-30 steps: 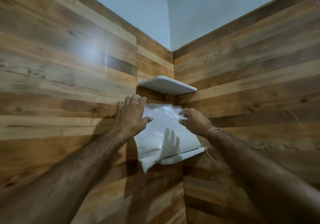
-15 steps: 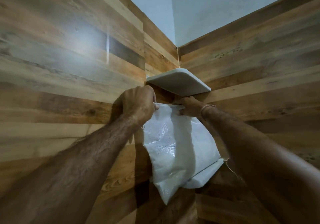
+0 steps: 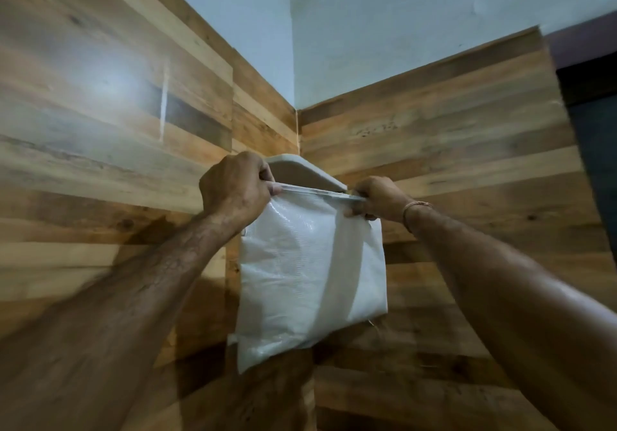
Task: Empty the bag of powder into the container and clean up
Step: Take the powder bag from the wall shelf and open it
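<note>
the white woven bag (image 3: 310, 273) hangs in the corner where 2 wood-panelled walls (image 3: 110, 150) meet, held up by its top edge, which is pulled out into a flat, nearly level line. the left hand (image 3: 235, 190) is clenched in a fist around the top left corner of the bag, knuckles toward the camera. the right hand (image 3: 377, 198) pinches the top right corner, fingers curled over the edge, with a thin thread band (image 3: 414, 208) on its wrist. the bag's body droops straight down below both hands, its lower part fuller and creased, the bottom left corner hanging lowest. just behind the stretched top edge sits a white corner shelf (image 3: 302, 173), fixed into the corner, close to the bag's rim. above the panelling the wall is pale blue.
</note>
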`<control>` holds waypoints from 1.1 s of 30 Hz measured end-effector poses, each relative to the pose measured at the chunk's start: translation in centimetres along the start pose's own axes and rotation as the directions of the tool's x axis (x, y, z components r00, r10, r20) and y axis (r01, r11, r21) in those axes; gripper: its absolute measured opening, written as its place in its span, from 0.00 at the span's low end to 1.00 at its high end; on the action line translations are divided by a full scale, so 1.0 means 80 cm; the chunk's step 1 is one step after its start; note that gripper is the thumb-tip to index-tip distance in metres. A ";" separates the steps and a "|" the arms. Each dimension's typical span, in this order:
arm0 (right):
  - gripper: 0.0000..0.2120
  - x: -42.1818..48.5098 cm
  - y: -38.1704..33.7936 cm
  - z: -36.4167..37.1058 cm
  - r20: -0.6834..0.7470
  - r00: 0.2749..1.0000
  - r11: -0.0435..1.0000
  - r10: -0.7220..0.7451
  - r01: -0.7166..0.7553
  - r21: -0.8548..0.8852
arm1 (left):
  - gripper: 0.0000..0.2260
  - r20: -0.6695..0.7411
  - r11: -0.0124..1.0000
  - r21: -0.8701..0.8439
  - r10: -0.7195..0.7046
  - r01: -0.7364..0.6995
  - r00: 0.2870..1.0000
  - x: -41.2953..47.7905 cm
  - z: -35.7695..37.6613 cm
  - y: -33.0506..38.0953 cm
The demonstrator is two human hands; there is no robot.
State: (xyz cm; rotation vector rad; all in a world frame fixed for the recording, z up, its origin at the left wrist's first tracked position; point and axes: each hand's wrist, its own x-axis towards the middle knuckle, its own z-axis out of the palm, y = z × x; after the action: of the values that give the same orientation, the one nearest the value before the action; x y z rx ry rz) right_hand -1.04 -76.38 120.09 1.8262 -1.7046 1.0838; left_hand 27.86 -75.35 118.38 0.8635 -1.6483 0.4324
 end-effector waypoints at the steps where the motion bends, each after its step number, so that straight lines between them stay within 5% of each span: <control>1: 0.13 -0.018 0.004 -0.018 -0.014 1.000 1.000 0.010 -0.009 0.026 | 0.07 0.011 1.000 -0.014 -0.010 0.010 1.000 -0.007 -0.007 0.016; 7: 0.16 -0.133 0.035 -0.094 0.034 0.998 0.998 0.048 -0.049 0.045 | 0.07 0.116 0.995 -0.063 -0.069 0.077 0.991 -0.080 -0.033 0.094; 14: 0.16 -0.350 0.103 -0.121 0.256 0.951 0.979 0.176 -0.195 0.050 | 0.06 0.346 0.985 -0.076 -0.121 0.156 0.930 -0.265 -0.048 0.201; 19: 0.06 -0.509 0.146 -0.116 0.435 0.868 0.953 0.241 -0.297 0.065 | 0.04 0.533 0.969 -0.120 -0.120 0.215 0.838 -0.411 -0.056 0.261; 24: 0.08 -0.665 0.185 -0.082 0.542 0.771 0.917 0.335 -0.399 0.001 | 0.07 0.669 0.949 -0.092 -0.164 0.300 0.725 -0.584 -0.067 0.303; 33: 0.08 -0.865 0.226 -0.024 0.654 0.651 0.884 0.386 -0.463 -0.060 | 0.07 0.758 0.932 0.042 -0.264 0.360 0.596 -0.794 -0.079 0.334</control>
State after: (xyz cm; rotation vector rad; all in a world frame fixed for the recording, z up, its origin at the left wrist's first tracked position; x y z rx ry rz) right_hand -15.31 -33.51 64.63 2.0840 -2.6449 0.7292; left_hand 16.40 -33.92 64.11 1.3301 -2.1835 -0.3495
